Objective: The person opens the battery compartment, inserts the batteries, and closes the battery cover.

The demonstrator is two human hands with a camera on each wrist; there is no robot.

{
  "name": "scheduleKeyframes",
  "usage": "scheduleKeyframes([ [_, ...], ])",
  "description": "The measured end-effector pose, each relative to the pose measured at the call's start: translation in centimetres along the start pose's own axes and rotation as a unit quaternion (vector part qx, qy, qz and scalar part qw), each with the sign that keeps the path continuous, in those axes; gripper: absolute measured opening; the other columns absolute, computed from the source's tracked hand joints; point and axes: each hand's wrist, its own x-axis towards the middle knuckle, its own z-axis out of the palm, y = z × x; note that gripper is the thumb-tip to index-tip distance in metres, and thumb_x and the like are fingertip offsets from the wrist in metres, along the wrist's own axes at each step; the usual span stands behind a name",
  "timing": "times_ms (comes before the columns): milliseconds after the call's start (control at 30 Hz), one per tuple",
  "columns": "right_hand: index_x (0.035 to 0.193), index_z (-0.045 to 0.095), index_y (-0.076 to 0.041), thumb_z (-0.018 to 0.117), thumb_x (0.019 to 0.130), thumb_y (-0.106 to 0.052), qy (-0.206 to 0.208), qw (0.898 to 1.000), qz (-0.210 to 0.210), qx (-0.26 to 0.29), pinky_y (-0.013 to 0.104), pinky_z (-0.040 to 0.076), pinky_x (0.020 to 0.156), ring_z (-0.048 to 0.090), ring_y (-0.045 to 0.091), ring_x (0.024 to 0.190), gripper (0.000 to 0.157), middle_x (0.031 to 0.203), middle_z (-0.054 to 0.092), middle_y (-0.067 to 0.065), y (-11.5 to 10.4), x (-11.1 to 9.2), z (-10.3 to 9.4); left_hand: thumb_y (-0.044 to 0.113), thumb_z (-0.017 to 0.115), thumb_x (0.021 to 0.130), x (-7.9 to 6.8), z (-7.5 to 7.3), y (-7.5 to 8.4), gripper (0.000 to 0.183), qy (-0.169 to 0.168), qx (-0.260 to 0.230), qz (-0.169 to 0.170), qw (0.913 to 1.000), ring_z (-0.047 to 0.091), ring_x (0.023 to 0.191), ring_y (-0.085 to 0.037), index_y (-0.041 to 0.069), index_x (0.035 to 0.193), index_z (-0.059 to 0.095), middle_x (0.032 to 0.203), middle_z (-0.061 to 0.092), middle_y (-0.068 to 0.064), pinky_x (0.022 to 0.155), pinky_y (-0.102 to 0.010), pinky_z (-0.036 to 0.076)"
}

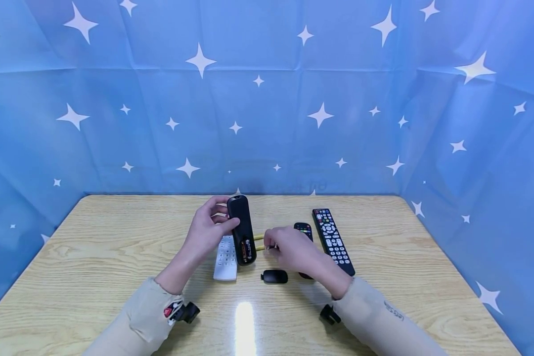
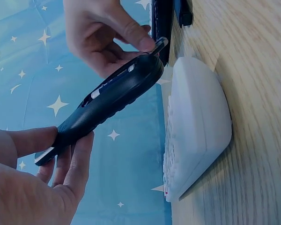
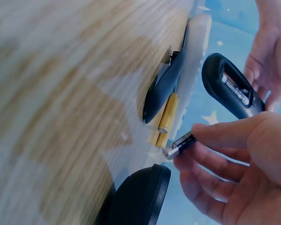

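Observation:
My left hand [image 1: 204, 228] grips a black remote control [image 1: 239, 222] by its sides, raised above the table with its back toward me. Its battery compartment is uncovered, and battery [image 3: 235, 89] shows inside. Between thumb and fingertips, my right hand [image 1: 293, 249] pinches a small dark battery [image 3: 180, 144] with a silver end, close to the remote's lower end. Two yellow batteries [image 3: 168, 112] lie on the table by the right hand, partly hidden by it in the head view. A black battery cover [image 1: 274, 276] lies nearer to me.
A white remote [image 1: 225, 262] lies under and left of the held one. Right of my right hand lie a small black remote [image 1: 303, 228], partly covered by that hand, and a longer black remote [image 1: 333, 237]. A blue starred curtain [image 1: 267, 99] stands behind the wooden table [image 1: 129, 237].

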Motion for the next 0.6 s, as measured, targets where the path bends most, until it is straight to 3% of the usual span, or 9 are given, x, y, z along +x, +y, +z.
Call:
scheduleKeyframes([
  [267,0.106,0.073,-0.007,0.071,0.095,-0.001,0.032,0.998,-0.045,0.034,0.032,0.057,0.074,0.067,0.015,0.084,0.013,0.094,0.072,0.004,0.28,-0.07,-0.41,-0.011,0.074,0.087,0.11,0.06,-0.12,0.047,0.002,-0.005,-0.002,1.0,0.068,0.086,-0.02,0.003,0.13,0.06,0.104,0.066,-0.017,0.073,-0.032,0.061],
  [600,0.11,0.071,-0.005,0.068,0.098,-0.002,0.039,0.994,-0.042,0.094,0.033,0.057,0.076,0.067,0.014,0.087,0.014,0.098,0.071,0.002,0.01,-0.29,-0.76,-0.012,0.073,0.087,0.16,0.1,-0.17,0.047,0.003,-0.009,-0.005,0.9999,0.067,0.083,-0.018,0.002,0.13,0.059,0.105,0.065,-0.02,0.071,-0.031,0.061],
])
